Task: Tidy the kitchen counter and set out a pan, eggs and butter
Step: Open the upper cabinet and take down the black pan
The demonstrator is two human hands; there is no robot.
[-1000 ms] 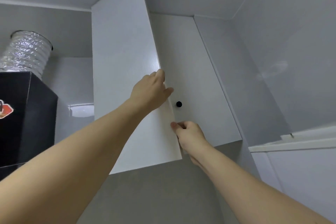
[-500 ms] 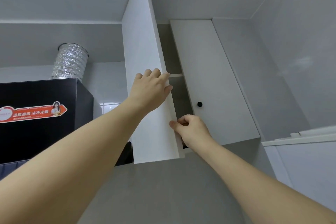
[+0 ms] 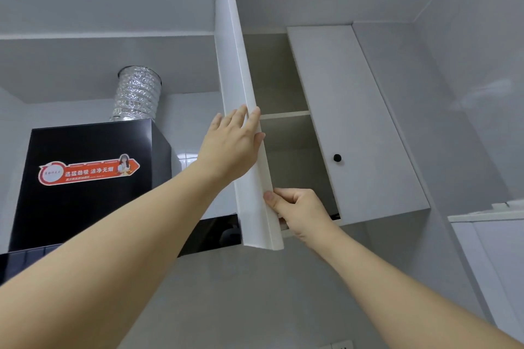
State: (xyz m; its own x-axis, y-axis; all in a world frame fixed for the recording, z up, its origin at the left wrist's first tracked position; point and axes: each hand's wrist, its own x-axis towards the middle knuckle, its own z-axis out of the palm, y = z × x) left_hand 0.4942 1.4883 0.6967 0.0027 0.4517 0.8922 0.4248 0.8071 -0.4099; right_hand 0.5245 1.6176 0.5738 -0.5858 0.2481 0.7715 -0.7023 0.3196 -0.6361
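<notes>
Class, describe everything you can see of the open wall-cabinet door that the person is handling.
The open cabinet door is a flat, glossy white panel, swung outward so its thin edge faces the camera. No knob shows on it. The left hand lies flat against its outer face with straight fingers; the right hand grips its free edge lower down, thumb in front. Behind it the cupboard's shelf shows. The neighbouring door with a black knob is closed.

Black range hood (image 3: pixel 85 178) sat on the left with a red sticker (image 3: pixel 89 170) on its front and a shiny foil duct (image 3: pixel 137 93) coming out the top. Right-hand cabinet door (image 3: pixel 357 122) was closed, with a small black knob (image 3: pixel 337 158).
</notes>
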